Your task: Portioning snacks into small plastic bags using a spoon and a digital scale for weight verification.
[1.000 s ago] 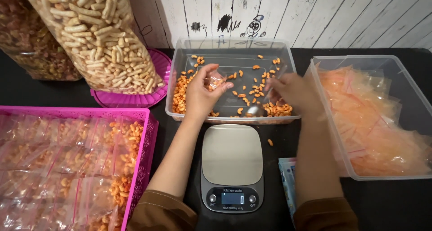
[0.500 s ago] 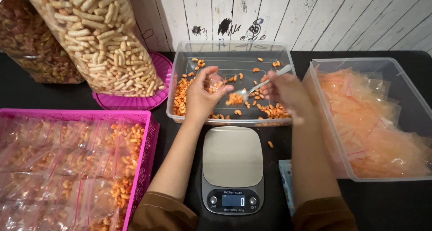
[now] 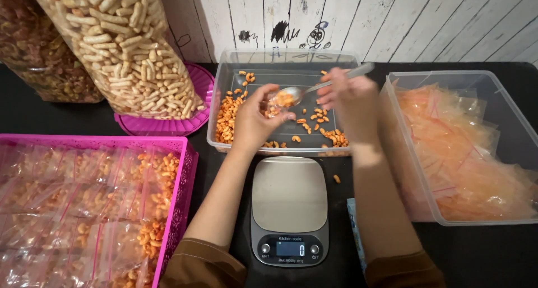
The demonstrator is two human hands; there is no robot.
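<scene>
Two hands meet over the clear tub (image 3: 224, 80) at the back of the desk (image 3: 493, 254), and the step in hand looks like tipping a spoonful of orange snack pieces into a small clear bag. The left hand (image 3: 255, 120) has its grip pinched around the bag (image 3: 268, 106), holding it just above the tub's near left part, its mouth turned toward the spoon. The right hand (image 3: 344, 94) has its grip closed on the handle of the metal spoon (image 3: 314, 89), whose loaded bowl sits right at the bag's opening.

Done well, the spoon's tip would go just inside the mouth before it tilts, and the tilt would be slow, so pieces slide in rather than bounce off the rim. Keeping the fingers of the left hand clear of the opening and the bag held wide would help; whether it is fully open cannot be told from here. Working over the tub seems wise, since anything dropped lands back among the loose snacks (image 3: 227, 117). One stray piece (image 3: 336, 178) already lies on the desk beside the kitchen scale (image 3: 288, 192), which stands bare just in front of the tub. A pink basket (image 3: 182, 181) of filled bags sits to the left, and a tub of empty bags (image 3: 465, 148) to the right.
</scene>
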